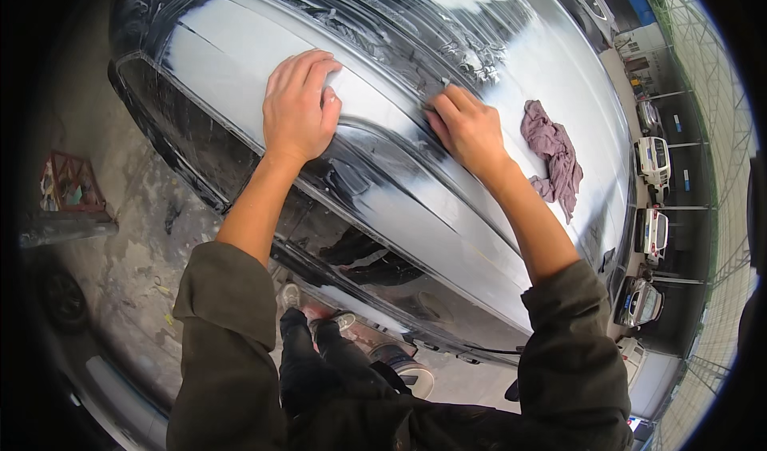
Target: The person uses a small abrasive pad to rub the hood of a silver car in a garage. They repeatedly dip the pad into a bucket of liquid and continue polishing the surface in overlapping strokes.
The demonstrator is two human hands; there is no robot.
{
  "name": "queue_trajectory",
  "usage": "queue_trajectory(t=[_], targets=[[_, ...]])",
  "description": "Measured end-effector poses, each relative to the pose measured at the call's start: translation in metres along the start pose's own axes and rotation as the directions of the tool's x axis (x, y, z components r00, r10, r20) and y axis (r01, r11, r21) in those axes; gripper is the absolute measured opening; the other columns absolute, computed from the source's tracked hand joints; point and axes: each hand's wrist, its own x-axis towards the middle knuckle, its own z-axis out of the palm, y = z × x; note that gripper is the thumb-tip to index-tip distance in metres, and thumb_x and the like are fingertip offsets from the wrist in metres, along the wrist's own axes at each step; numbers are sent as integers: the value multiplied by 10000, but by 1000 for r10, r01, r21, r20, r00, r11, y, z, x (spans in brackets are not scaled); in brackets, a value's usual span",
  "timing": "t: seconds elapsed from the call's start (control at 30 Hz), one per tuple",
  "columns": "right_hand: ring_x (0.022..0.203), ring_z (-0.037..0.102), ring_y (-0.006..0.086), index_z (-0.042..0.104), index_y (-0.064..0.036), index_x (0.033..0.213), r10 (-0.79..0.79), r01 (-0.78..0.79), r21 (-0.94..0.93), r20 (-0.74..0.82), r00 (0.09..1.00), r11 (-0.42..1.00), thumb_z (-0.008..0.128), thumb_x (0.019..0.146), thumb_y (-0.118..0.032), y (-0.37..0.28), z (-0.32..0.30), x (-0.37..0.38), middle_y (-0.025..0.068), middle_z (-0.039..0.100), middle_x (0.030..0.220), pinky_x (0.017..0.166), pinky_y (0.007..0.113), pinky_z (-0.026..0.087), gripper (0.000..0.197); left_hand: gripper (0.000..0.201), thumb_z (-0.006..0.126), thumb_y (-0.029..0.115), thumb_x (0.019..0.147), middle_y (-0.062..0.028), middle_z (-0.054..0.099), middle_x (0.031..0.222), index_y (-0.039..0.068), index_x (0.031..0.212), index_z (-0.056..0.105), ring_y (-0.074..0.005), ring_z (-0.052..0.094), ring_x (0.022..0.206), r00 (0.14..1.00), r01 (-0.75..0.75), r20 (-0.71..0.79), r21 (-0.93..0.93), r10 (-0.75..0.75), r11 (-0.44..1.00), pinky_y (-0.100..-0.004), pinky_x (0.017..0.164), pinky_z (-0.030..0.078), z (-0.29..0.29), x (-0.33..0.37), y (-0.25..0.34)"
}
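Note:
Before me is a car roof [232,39] with white and dark patches and wet, streaky smears. My left hand [302,109] rests on its pale side strip, fingers bent over the surface and thumb apart, with nothing visible in it. Further right, my right hand [470,135] is closed, its fingertips down at the dark groove [407,103] along the roof. A small greyish bit shows at its fingertips; what the fingers hold is hidden. To the right of that hand a crumpled mauve cloth [553,157] lies on the white part of the roof.
Dark side windows [375,267] run below the roof edge, nearest my body. A bucket [411,375] stands on the floor by my feet. At the left are a red rack [72,183] and another car [120,399]. Several parked cars [653,167] line the far right.

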Motion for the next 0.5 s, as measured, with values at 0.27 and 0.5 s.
queue_trajectory(t=[0.27, 0.5], targets=[[818, 696, 245, 695, -99, 979, 108, -108, 0, 8, 994, 994, 800, 910, -105, 5, -22, -50, 37, 644, 913, 603, 387, 556, 126, 319, 642, 93, 849, -85, 698, 1295, 85, 1163, 696, -330, 630, 1267, 999, 8, -33, -50, -10, 999, -482, 1150, 451, 5, 2, 7], [832, 681, 252, 669, -109, 957, 38, -39, -33, -33, 999, 999, 775, 949, -146, 2, 4, 7, 39, 612, 904, 615, 388, 550, 113, 331, 647, 85, 848, -82, 701, 1310, 87, 1175, 697, -329, 633, 1266, 999, -30, -35, -38, 29, 999, -482, 1153, 455, 8, 0, 5]])
